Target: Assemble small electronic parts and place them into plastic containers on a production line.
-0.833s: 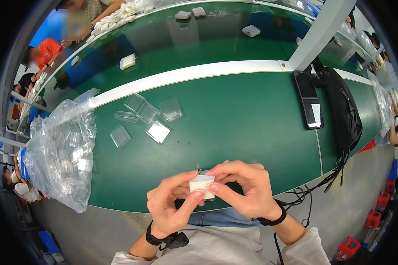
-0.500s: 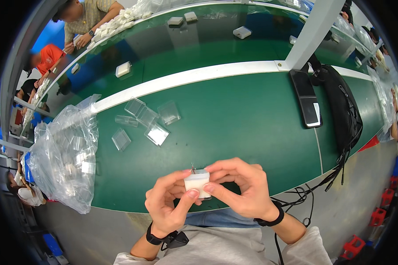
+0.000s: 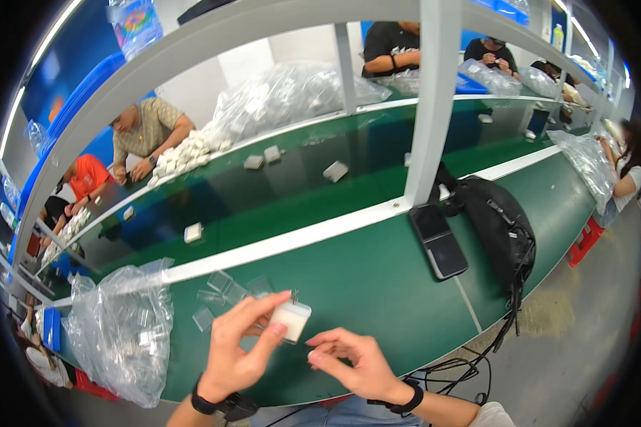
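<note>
My left hand point(image 3: 238, 350) pinches a small white box with a clear cover point(image 3: 292, 322) between thumb and fingers, tilted above the green table. A thin metal piece stands up at the top edge of the box, beside my fingertips. My right hand point(image 3: 357, 366) is apart from the box, to its right and lower. Its thumb and fingertips are pressed together, and whatever lies between them is too small to make out. Several clear plastic cases point(image 3: 224, 283) lie on the table behind my left hand, partly hidden by it.
A large clear plastic bag point(image 3: 124, 334) lies at the left. A black phone-like device point(image 3: 438, 243) and a black bag with cables point(image 3: 497, 224) are at the right. Beyond a white rail point(image 3: 299, 242) runs a green belt point(image 3: 263, 206) with several white boxes. Co-workers sit beyond it.
My right hand has let go of the box and moved right and down. The left hand keeps the box, now tilted. The view has swung up, showing more of the far side.
</note>
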The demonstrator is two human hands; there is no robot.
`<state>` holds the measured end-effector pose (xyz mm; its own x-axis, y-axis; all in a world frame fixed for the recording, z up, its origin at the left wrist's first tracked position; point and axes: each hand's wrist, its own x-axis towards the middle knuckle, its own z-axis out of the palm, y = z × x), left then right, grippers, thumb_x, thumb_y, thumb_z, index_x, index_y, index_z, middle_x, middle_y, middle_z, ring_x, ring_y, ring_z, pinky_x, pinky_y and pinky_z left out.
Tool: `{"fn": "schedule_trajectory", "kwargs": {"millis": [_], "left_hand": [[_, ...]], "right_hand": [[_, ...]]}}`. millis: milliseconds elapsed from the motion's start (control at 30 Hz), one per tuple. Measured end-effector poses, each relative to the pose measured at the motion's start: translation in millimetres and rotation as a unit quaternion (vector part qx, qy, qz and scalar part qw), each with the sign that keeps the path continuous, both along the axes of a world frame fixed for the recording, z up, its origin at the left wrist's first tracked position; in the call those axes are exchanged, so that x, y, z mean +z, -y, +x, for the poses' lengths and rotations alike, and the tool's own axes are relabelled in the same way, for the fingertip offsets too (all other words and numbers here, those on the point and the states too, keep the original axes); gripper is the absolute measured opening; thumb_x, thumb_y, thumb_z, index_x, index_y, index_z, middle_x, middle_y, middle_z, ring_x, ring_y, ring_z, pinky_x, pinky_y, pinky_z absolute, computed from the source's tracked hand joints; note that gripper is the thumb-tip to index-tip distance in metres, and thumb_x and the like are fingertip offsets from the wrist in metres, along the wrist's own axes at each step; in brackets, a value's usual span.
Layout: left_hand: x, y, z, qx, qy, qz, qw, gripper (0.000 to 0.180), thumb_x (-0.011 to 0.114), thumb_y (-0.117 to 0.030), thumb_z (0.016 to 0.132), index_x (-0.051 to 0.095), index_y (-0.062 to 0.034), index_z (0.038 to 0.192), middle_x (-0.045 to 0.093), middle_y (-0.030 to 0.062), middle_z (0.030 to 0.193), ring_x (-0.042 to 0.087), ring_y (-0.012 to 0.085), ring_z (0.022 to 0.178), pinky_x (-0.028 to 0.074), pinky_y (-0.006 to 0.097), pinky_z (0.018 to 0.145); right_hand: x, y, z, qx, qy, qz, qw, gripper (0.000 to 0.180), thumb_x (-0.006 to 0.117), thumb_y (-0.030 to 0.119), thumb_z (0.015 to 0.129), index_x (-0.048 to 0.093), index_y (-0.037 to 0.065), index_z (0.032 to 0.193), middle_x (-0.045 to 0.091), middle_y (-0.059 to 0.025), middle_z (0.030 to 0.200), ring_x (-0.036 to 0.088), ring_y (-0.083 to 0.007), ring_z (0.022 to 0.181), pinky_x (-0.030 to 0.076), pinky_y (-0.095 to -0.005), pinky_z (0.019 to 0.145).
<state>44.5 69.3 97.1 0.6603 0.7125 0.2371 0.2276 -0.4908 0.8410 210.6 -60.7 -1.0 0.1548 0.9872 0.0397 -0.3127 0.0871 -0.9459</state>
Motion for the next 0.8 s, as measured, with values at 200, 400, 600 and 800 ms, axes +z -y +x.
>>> {"fn": "schedule_trajectory", "kwargs": {"millis": [200,400,600,800], "left_hand": [[20.4,-83.9,57.8,-0.131,-0.155,0.036,0.979,0.043,0.070,-0.010,0.101,0.067,-0.0063,0.143,0.073,0.0073,0.096,0.069,0.0128,0.076,0.054,0.028,0.068],[-4.3,-206.1,92.3,-0.086,-0.216,-0.011,0.973,0.035,0.071,-0.017,0.102,0.068,-0.0014,0.134,0.075,0.0104,0.091,0.071,0.0134,0.079,0.058,0.031,0.072],[-41.2,-285.6,36.1,0.066,-0.308,0.214,0.925,0.045,0.073,-0.025,0.096,0.071,-0.0058,0.137,0.073,0.0227,0.132,0.069,0.0402,0.122,0.053,0.046,0.107],[34.4,-163.5,36.6,0.023,-0.069,0.226,0.971,0.027,0.076,-0.011,0.096,0.073,-0.0007,0.121,0.075,0.0144,0.117,0.074,0.0260,0.105,0.061,0.037,0.083]], "right_hand": [[-1.6,-5.1,-0.8,0.020,0.063,0.007,0.998,0.022,0.073,0.008,0.103,0.071,-0.005,0.121,0.080,-0.0090,0.099,0.076,-0.0133,0.091,0.061,-0.0283,0.086],[-2.2,-5.2,-1.9,0.010,0.088,0.038,0.995,0.019,0.075,0.010,0.101,0.073,-0.004,0.114,0.080,-0.0090,0.095,0.077,-0.0133,0.087,0.061,-0.0276,0.082],[0.9,-5.6,-6.4,0.021,0.099,0.036,0.994,0.018,0.074,0.009,0.102,0.075,-0.003,0.115,0.079,-0.0079,0.094,0.074,-0.0121,0.085,0.061,-0.0281,0.081],[1.1,-7.9,1.9,0.019,0.127,0.037,0.991,0.012,0.076,0.010,0.101,0.075,-0.002,0.101,0.077,-0.0064,0.084,0.071,-0.0108,0.074,0.057,-0.0259,0.070]]}}
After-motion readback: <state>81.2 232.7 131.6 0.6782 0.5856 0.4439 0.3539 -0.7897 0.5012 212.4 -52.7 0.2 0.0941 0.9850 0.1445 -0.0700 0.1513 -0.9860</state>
